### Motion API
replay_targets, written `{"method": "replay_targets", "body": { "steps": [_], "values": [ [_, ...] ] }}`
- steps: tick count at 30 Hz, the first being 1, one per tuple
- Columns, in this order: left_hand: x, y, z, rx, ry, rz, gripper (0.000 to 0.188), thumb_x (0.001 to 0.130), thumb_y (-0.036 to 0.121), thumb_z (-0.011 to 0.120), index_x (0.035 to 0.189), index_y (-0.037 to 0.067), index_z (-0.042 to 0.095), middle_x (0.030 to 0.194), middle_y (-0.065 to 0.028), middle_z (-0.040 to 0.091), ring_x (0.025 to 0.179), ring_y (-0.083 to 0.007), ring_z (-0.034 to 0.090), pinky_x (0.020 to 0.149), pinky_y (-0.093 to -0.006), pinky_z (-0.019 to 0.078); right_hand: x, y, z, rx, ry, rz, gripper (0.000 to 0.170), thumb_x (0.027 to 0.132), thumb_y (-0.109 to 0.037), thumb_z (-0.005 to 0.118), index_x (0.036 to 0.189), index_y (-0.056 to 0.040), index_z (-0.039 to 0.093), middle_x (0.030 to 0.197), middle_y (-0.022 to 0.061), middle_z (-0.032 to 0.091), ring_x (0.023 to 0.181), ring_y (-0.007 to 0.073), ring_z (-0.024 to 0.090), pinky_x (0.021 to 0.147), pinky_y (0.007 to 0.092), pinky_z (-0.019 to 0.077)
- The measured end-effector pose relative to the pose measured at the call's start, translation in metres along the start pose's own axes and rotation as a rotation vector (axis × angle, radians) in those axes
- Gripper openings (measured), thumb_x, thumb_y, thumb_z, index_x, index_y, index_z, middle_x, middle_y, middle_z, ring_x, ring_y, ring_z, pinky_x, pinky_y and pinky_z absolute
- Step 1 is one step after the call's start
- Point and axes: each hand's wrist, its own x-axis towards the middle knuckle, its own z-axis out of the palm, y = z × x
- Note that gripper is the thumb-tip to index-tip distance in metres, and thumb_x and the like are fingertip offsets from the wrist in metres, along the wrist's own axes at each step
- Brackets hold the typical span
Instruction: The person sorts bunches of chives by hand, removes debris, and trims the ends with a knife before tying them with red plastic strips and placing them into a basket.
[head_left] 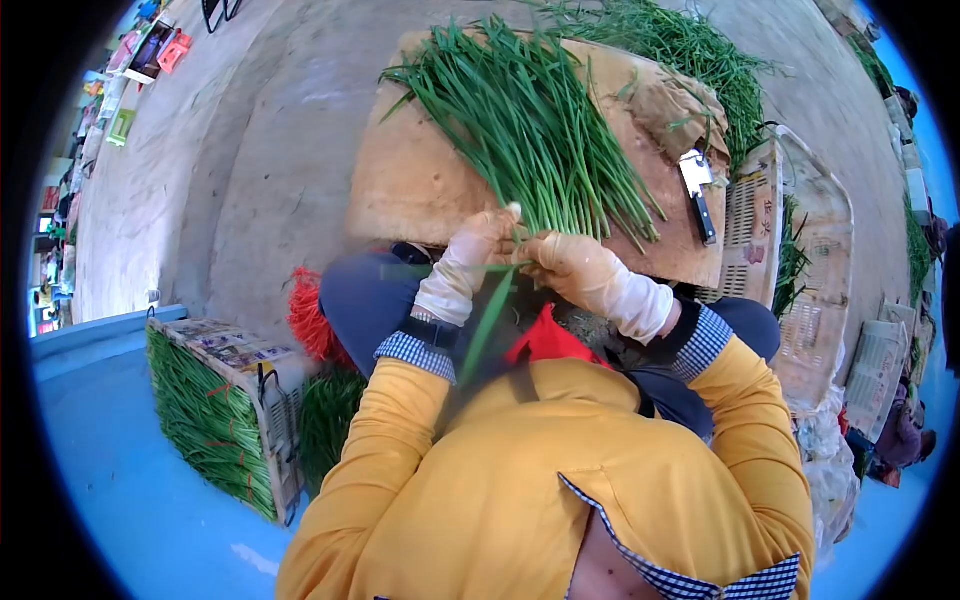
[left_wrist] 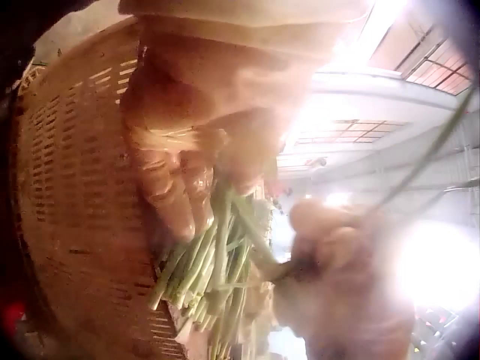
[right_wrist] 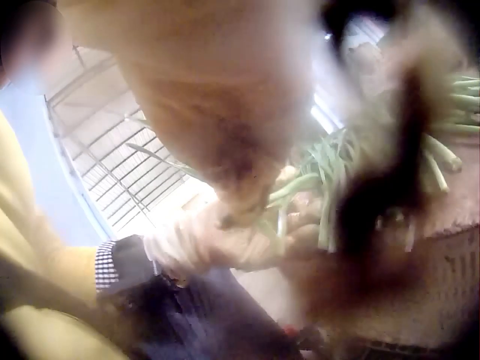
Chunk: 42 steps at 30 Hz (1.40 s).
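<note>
Yellow top (head_left: 520, 430) nearest. Beyond it, from where I stand, green stalks (head_left: 530, 140) lie heaped on a board (head_left: 400, 195). Left hand (head_left: 485, 235) and right hand (head_left: 575, 265): fingers curled, both pinching stalk at the near stem ends. Judged light, springy low down, limp toward the tips, easily bruised, perhaps slick; best gripped gently by the pale stems.
</note>
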Motion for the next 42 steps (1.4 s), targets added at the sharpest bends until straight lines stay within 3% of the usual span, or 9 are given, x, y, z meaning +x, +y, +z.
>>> {"method": "replay_targets", "body": {
  "steps": [8, 10, 17, 21, 24, 26, 32, 38, 42],
  "values": [
    [-0.007, -0.001, 0.003, 0.063, -0.031, -0.011, 0.02, 0.079, 0.007, 0.07, 0.096, 0.002, 0.06, 0.077, -0.0061, 0.065, 0.061, -0.0129, 0.061, 0.055, -0.0239, 0.0501, 0.013, 0.052, 0.042, -0.644, 0.121, -0.231, 0.011, 0.083, -0.011, 0.05, 0.089, -0.007, 0.058, 0.075, 0.0164, 0.06, 0.074, 0.0326, 0.063, 0.063, 0.041, 0.0501],
    [-0.016, 0.011, 0.009, 0.149, 0.003, -0.08, 0.021, 0.078, 0.008, 0.07, 0.096, 0.002, 0.06, 0.08, -0.0056, 0.066, 0.068, -0.0114, 0.062, 0.057, -0.0224, 0.0493, 0.011, 0.066, 0.053, 0.017, -0.067, -0.006, 0.017, 0.087, -0.009, 0.05, 0.099, -0.0085, 0.062, 0.083, 0.0103, 0.059, 0.075, 0.0206, 0.058, 0.066, 0.0293, 0.0457],
    [-0.014, 0.007, 0.005, 0.277, 0.081, -0.045, 0.018, 0.083, 0.019, 0.067, 0.097, 0.009, 0.06, 0.088, -0.0003, 0.067, 0.077, -0.0096, 0.061, 0.064, -0.0233, 0.0477, -0.024, -0.047, -0.071, 0.143, -0.255, 0.212, 0.017, 0.082, -0.005, 0.059, 0.098, -0.0017, 0.061, 0.086, 0.0077, 0.064, 0.077, 0.0152, 0.061, 0.067, 0.0281, 0.0504],
    [-0.011, 0.003, 0.003, 0.258, 0.082, -0.052, 0.02, 0.084, 0.02, 0.066, 0.099, 0.009, 0.059, 0.091, -0.0004, 0.067, 0.082, -0.0108, 0.06, 0.07, -0.0269, 0.0478, -0.012, 0.051, -0.214, 0.21, 0.908, 0.203, 0.024, 0.087, -0.023, 0.055, 0.096, -0.0012, 0.059, 0.081, 0.0111, 0.063, 0.069, 0.0201, 0.062, 0.06, 0.0313, 0.0493],
    [-0.009, -0.001, 0.001, 0.242, 0.105, -0.055, 0.021, 0.084, 0.02, 0.065, 0.101, 0.009, 0.058, 0.092, -0.0012, 0.066, 0.085, -0.0123, 0.06, 0.07, -0.0285, 0.0478, 0.006, 0.035, -0.143, -0.96, 0.732, -0.066, 0.03, 0.088, -0.029, 0.059, 0.102, -0.0033, 0.058, 0.086, 0.0114, 0.066, 0.072, 0.0213, 0.064, 0.057, 0.0288, 0.0505],
    [-0.007, 0.001, 0.001, 0.229, 0.076, -0.045, 0.02, 0.085, 0.02, 0.064, 0.101, 0.01, 0.059, 0.091, -0.0016, 0.066, 0.083, -0.0133, 0.062, 0.071, -0.0289, 0.0477, 0.023, 0.006, -0.078, -0.45, 0.376, 0.35, 0.039, 0.084, -0.04, 0.062, 0.099, -0.0036, 0.059, 0.082, 0.0156, 0.066, 0.075, 0.0282, 0.064, 0.063, 0.0364, 0.0509],
    [-0.004, -0.002, -0.004, 0.199, 0.012, -0.05, 0.02, 0.085, 0.02, 0.062, 0.102, 0.011, 0.059, 0.093, -0.0026, 0.066, 0.08, -0.0145, 0.064, 0.071, -0.0289, 0.0479, 0.057, 0.034, -0.024, -0.662, 0.547, 0.327, 0.04, 0.082, -0.041, 0.063, 0.091, -0.0029, 0.059, 0.081, 0.0176, 0.064, 0.073, 0.0335, 0.063, 0.067, 0.0398, 0.0485],
    [-0.01, 0.003, 0.005, 0.219, 0.144, -0.046, 0.016, 0.085, 0.019, 0.06, 0.099, 0.011, 0.059, 0.089, -0.0022, 0.066, 0.078, -0.015, 0.064, 0.07, -0.0305, 0.0484, 0.035, 0.022, -0.036, 0.07, 0.674, 0.362, 0.021, 0.083, -0.024, 0.06, 0.086, -0.0034, 0.059, 0.075, 0.0172, 0.062, 0.07, 0.0334, 0.061, 0.065, 0.0371, 0.048],
    [-0.006, 0.005, 0.004, 0.239, 0.081, -0.055, 0.016, 0.085, 0.018, 0.06, 0.099, 0.012, 0.058, 0.088, -0.0023, 0.066, 0.077, -0.0157, 0.063, 0.07, -0.0317, 0.0483, 0.042, 0.005, -0.02, -0.561, 0.484, 0.439, 0.033, 0.085, -0.035, 0.056, 0.089, -0.0022, 0.059, 0.08, 0.0188, 0.063, 0.077, 0.0368, 0.061, 0.071, 0.0428, 0.0473]
  ]
}}
